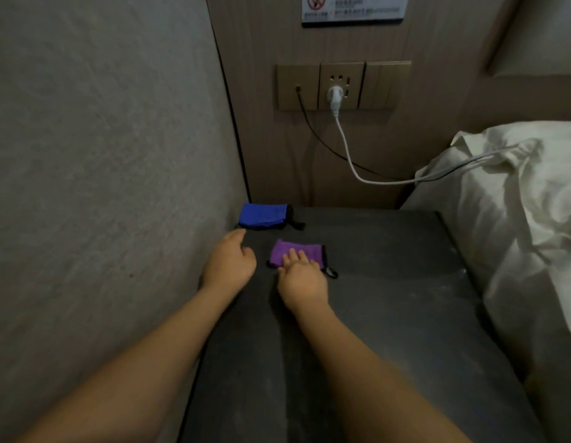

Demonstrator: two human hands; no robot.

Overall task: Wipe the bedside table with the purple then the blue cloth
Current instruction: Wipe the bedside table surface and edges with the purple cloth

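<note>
A folded purple cloth point(306, 251) with a black edge and a small clip lies on the dark bedside table point(389, 266). My right hand point(301, 278) rests flat on the cloth's near edge, fingers spread over it. A folded blue cloth point(265, 215) sits in the far left corner of the table against the wall. My left hand point(230, 262) hovers just in front of the blue cloth, fingers loosely curled, holding nothing.
A grey wall point(102, 155) runs along the table's left side. A socket panel point(341, 86) behind holds a white plug with a white cable and a black cable running right onto the white bedding point(517, 203), which borders the table's right edge.
</note>
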